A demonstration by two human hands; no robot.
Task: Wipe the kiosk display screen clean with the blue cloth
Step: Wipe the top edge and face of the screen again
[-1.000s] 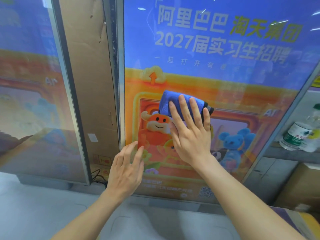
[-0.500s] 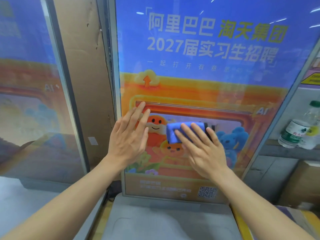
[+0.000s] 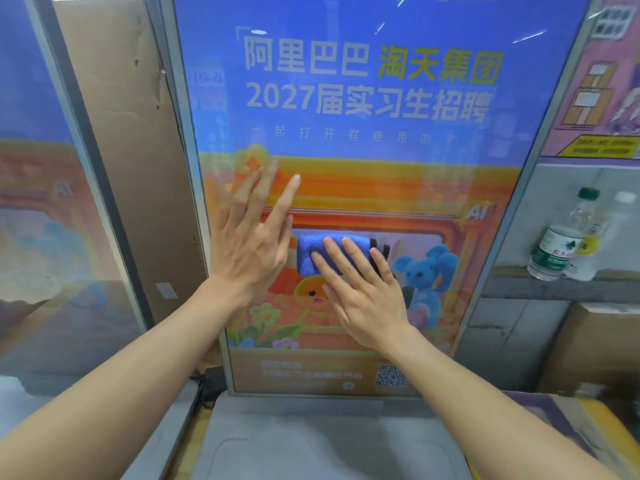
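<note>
Cloth pressed to kiosk screen, left hand lifted higher

Right hand (image 3: 367, 292): fingers straight and slightly spread, laid flat over the blue cloth (image 3: 313, 252) and pressing it against the kiosk display screen (image 3: 363, 109). No curl or pinch shows; the palm sits below the cloth on the glass. Half a second ago this hand held the same flat press, with cloth and fingers at much the same spot on the poster's cartoon panel; a full second ago the cloth was higher on that panel, over the top of its frame.

Blue cloth: folded into a short roll, lying crosswise under the right fingertips (image 3: 329, 244), its left end showing clear of the index finger, a dark edge showing past the little finger.

Left hand (image 3: 247, 244): fingers straight and fanned, holding nothing, just beside the cloth's left end. Fingertips reach up into the orange band of the poster, blurred; whether they touch the glass cannot be told. Compared with half a second ago the fingers are spread wider and reach higher above the cloth; a second ago this hand was low, below the right hand's fingers.

Also present: a second display panel (image 3: 41, 202) well left of the left fingers, a cardboard sheet (image 3: 138, 168) between the two panels, a water bottle (image 3: 561, 244) on a ledge well right of the right fingers, a cardboard box (image 3: 595, 344) below it.
</note>
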